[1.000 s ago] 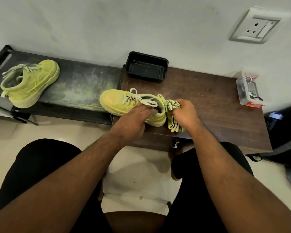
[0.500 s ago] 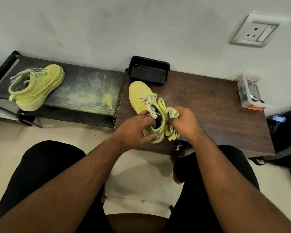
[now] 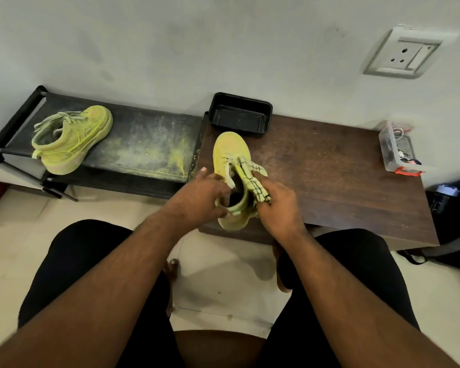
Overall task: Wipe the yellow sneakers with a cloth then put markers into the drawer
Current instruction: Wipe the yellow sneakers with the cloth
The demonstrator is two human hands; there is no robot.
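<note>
Currently my left hand [image 3: 202, 197] steadies the sneaker [image 3: 233, 166] at its collar, toe pointing far, while my right hand [image 3: 276, 205] pinches the cloth [image 3: 252, 181] against its right flank.

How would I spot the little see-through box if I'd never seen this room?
Find the brown wooden table against the wall, below the wall socket. At its far right corner sits the clear plastic box. Unlike the black tray at the table's other back corner, it is transparent with an orange clasp.
</note>
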